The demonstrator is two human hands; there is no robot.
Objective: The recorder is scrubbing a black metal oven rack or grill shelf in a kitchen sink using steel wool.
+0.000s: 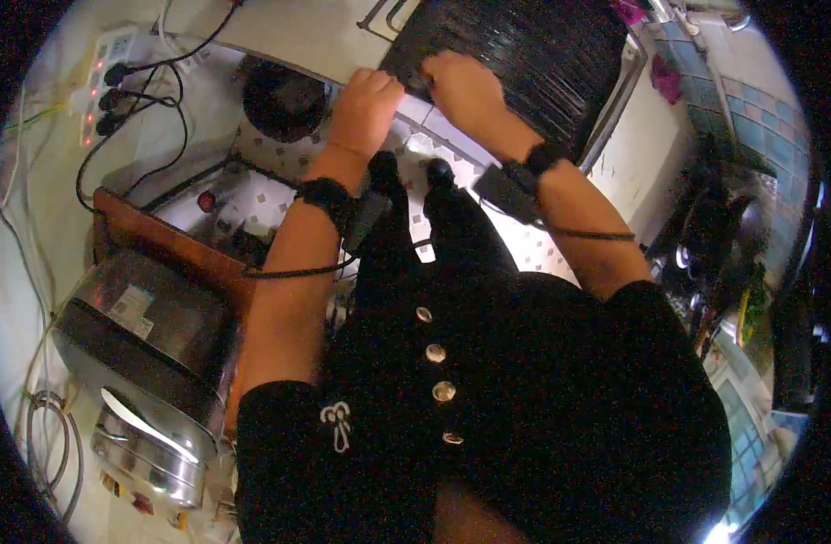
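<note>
My left hand [368,112] is curled at the front edge of a pale countertop [306,30]. Its fingers face away from me, and I cannot tell whether anything is inside them. To its right, my right hand [466,92] lies with bent fingers over the near corner of a dark, ridged, shiny surface [545,68]; whether it grips something is hidden. A strip of white tile [449,129] runs below both hands. Each wrist wears a black band, the left band [323,197] and the right band [548,156], with a dark box and cord attached.
On the left wall, a power strip [106,85] with red lights holds several black plugs with hanging cords. Below are a wooden edge [170,234], a grey lidded appliance [150,333] and a steel pot [150,462]. Dark cookware [711,231] stands at right.
</note>
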